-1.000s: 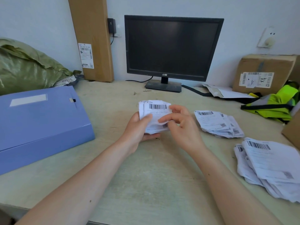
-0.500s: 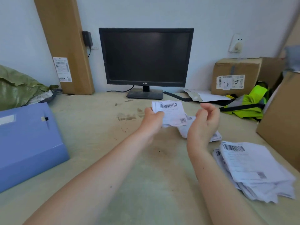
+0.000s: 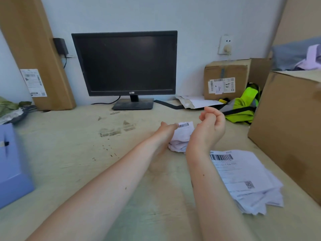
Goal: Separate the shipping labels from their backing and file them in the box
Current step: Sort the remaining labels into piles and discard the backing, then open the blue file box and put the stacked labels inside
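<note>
Fingers [image 3: 171, 126] on labels [image 3: 184, 134] (seemingly pinched)

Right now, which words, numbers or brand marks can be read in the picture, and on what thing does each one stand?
No text here reads with certainty.
Monitor: a small logo on the lower bezel, too small to read.
Label pile: barcode, number line and QR code, blurred.
Label stack at the left hand: barcode only, digits unreadable.
Cardboard box: printed label, too blurred.
Tall carton: label, too blurred.
</note>
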### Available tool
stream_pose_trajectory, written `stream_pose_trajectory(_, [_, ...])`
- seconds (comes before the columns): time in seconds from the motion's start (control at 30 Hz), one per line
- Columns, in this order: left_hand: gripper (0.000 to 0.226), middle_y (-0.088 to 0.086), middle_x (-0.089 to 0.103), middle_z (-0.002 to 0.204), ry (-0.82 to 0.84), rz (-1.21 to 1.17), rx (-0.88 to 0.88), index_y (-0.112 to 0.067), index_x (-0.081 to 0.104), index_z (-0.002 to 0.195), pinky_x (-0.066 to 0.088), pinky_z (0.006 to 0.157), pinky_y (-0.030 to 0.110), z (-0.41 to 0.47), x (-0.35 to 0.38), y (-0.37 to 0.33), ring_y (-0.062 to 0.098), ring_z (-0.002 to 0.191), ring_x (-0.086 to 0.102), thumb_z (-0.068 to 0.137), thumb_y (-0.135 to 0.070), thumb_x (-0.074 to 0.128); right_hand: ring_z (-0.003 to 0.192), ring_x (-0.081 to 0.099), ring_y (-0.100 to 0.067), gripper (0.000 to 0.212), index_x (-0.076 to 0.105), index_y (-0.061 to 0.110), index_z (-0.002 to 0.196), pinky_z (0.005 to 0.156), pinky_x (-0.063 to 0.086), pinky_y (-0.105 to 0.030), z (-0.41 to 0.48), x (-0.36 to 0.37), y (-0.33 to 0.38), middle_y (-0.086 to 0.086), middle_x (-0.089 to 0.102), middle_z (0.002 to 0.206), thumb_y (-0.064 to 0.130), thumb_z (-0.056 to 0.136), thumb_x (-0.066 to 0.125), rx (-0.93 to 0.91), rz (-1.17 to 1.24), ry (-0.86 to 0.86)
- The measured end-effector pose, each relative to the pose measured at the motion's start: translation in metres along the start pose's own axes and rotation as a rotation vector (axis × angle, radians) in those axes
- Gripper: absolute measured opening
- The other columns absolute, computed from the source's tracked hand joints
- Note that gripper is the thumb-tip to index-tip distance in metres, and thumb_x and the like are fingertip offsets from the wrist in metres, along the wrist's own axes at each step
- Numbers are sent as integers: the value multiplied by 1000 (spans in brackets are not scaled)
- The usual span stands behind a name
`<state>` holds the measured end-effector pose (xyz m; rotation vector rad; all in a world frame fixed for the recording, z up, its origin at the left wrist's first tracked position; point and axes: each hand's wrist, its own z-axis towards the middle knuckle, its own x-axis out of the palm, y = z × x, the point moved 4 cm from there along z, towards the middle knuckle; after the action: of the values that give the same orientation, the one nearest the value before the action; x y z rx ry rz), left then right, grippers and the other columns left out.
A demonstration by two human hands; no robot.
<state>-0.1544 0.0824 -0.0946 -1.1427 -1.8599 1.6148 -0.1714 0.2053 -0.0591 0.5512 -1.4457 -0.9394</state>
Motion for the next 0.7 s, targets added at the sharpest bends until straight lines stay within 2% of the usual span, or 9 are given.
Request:
stream_pose_trajectory(0.03, [83, 8, 33, 152, 11, -73, -8, -16, 11, 153, 39, 108, 47, -1, 0, 0, 32, 131, 45, 87, -46, 53, 82, 58, -12, 27, 62, 23, 80, 76, 46, -29, -1, 1, 0, -1, 62, 88, 5, 86, 43, 0, -1, 7])
stream_pose_trajectory(0.1, [77, 5, 27, 157, -4, -158, 17, -20, 3, 154, 31, 114, 42, -3, -5, 0, 28, 138, 37, 96, -44, 46, 83, 59, -12, 28, 62, 23, 80, 76, 46, -28, -4, 2, 1, -3, 62, 89, 3, 87, 42, -1, -2, 15])
stream_pose_trajectory(0.17, [67, 0, 22, 159, -60, -195, 51, -22, 6, 155, 23, 114, 35, -9, -15, -3, 22, 144, 27, 101, -40, 40, 84, 60, -13, 29, 62, 22, 80, 78, 47, -29, -7, 4, 1, -3, 63, 88, 3, 88, 42, 21, -11, 51])
stream_pose_trajectory(0.23, [60, -4, 20, 160, -110, -217, 96, -26, 14, 155, 21, 115, 36, -18, -29, -2, 19, 146, 24, 102, -39, 38, 89, 61, -12, 26, 63, 20, 88, 83, 49, -33, -14, 11, -4, -3, 65, 93, 6, 91, 41, 98, -47, 175])
stream_pose_trajectory(0.4, [47, -4, 39, 151, -274, -210, 178, -24, 36, 146, 30, 116, 42, -49, -79, 7, 16, 137, 38, 100, -36, 41, 109, 59, -15, 21, 57, 19, 113, 94, 48, -37, -57, 34, -25, -2, 63, 114, 19, 99, 41, 335, -179, 617])
stream_pose_trajectory(0.47, [40, -3, 47, 142, -358, -206, 214, -23, 43, 139, 36, 111, 39, -69, -107, 11, 15, 130, 45, 99, -30, 45, 110, 58, -15, 19, 55, 22, 113, 97, 49, -39, -77, 38, -32, -2, 61, 119, 23, 100, 42, 333, -245, 712])
stream_pose_trajectory(0.53, [38, -4, 50, 137, -432, -178, 247, -22, 46, 136, 43, 100, 32, -97, -139, 16, 14, 123, 48, 98, -25, 47, 110, 59, -15, 16, 54, 23, 111, 97, 49, -40, -100, 41, -33, -3, 61, 119, 23, 100, 43, 305, -283, 796])
stream_pose_trajectory(0.6, [39, -4, 51, 136, -484, -126, 267, -19, 46, 137, 42, 91, 26, -121, -171, 22, 12, 118, 49, 97, -20, 49, 110, 59, -15, 18, 54, 22, 115, 96, 49, -39, -120, 40, -35, -3, 61, 120, 22, 100, 44, 286, -312, 883])
stream_pose_trajectory(0.7, [40, -2, 51, 138, -531, 16, 272, -17, 47, 137, 36, 93, 24, -150, -217, 31, 13, 122, 49, 97, -17, 51, 110, 59, -15, 24, 53, 19, 123, 93, 50, -36, -150, 43, -39, -3, 59, 124, 22, 100, 46, 249, -346, 1028])
